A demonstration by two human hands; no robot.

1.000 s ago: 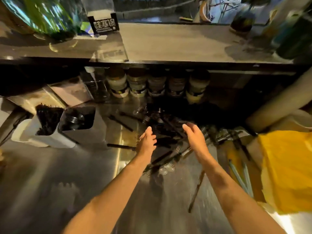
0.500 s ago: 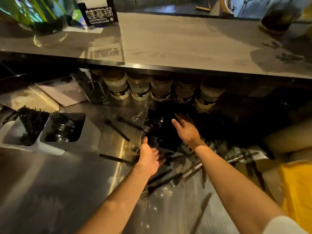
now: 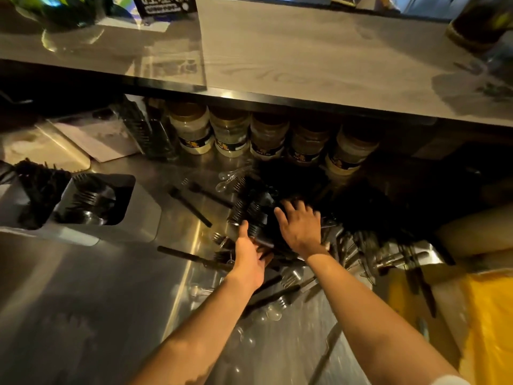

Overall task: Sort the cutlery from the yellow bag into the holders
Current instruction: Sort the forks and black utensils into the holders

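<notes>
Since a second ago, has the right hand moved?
Yes. The right hand has gone farther forward into the black cutlery pile, closer to the row of jars under the shelf.

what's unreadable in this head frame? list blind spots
- Black cutlery pile, head view: deep shadow under the shelf merges pieces; types and count unclear.
- Left hand grip: fingers tucked into the pile, hold uncertain.
- Yellow bag: cut off by the right edge.
- Holders: left compartment cropped, contents dark.
- Jar labels: too small.

A black sign (image 3: 164,6) on the upper shelf (image 3: 305,59) bears white Chinese characters, cut off and illegible. Labels on the jars (image 3: 194,132) below are too blurred to read.
</notes>
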